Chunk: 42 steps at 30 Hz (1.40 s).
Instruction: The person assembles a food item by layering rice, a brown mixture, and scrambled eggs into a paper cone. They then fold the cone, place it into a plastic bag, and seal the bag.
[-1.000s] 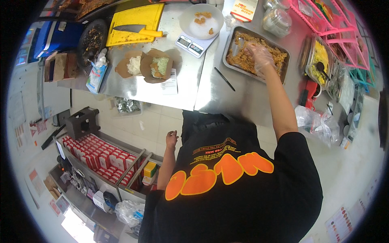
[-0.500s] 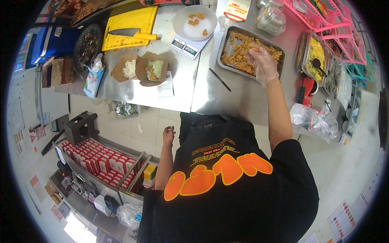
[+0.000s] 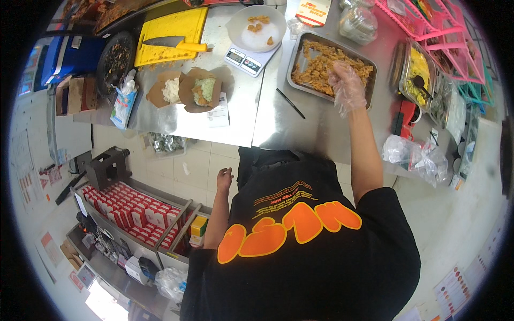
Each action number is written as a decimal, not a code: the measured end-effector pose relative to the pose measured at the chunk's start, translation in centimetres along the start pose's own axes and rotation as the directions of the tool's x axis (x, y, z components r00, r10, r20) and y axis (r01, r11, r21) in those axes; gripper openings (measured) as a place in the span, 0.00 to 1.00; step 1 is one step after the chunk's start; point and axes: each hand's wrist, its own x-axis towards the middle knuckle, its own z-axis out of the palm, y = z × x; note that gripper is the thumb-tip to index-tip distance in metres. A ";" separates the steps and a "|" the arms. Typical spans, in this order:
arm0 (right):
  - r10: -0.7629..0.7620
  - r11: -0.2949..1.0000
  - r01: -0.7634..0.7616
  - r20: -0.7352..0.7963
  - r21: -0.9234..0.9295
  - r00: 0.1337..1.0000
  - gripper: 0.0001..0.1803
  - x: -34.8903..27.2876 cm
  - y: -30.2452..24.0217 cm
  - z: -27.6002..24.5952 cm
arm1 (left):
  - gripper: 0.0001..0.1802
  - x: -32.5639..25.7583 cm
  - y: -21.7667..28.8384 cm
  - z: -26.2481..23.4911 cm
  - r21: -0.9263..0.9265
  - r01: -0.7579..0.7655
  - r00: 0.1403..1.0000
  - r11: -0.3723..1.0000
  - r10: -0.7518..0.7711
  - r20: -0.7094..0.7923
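Observation:
A rectangular metal tray (image 3: 294,84) full of crispy fried pieces (image 3: 321,59) sits on the steel counter, right of centre. My right hand (image 3: 347,85), in a clear plastic glove, is over the tray's right half. Its fingers are bunched downward at the pieces, and what they hold is hidden. Low at my side hangs my left hand (image 3: 225,176), bare, with loosely bent fingers and nothing in it. Left of the tray, a white bowl (image 3: 239,29) with a few fried pieces rests on a digital kitchen scale (image 3: 245,59).
Two filled brown paper boxes (image 3: 188,95) stand left of the scale. Beyond them, a knife (image 3: 174,44) lies on a yellow cutting board (image 3: 166,24). A black pen (image 3: 290,104) lies near the tray. Pink baskets (image 3: 417,21) and a plastic bag (image 3: 412,152) are at the right.
My right hand has drawn slightly nearer to me over the tray, its fingers now bunched lower. My left hand has hardly moved.

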 end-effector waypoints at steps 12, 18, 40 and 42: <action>-0.236 0.931 0.232 0.021 -0.281 0.972 0.23 -1.8 -1.0 2.0 | 0.29 0.4 0.2 0.2 0.028 0.015 1.000 0.999 -0.016 0.012; -0.154 0.940 0.158 0.038 -0.302 0.987 0.20 -2.1 -1.5 4.2 | 0.29 0.6 -0.5 0.1 -0.054 -0.021 1.000 0.998 0.021 0.003; -0.201 0.928 0.144 -0.134 -0.344 0.970 0.15 0.5 -6.1 8.9 | 0.30 -0.7 -4.6 -0.2 -0.107 0.091 0.995 0.990 -0.095 -0.038; -0.182 0.926 0.171 -0.003 -0.337 0.983 0.16 3.2 -5.2 3.6 | 0.30 0.0 -4.2 0.0 -0.093 0.094 0.995 0.991 -0.097 -0.034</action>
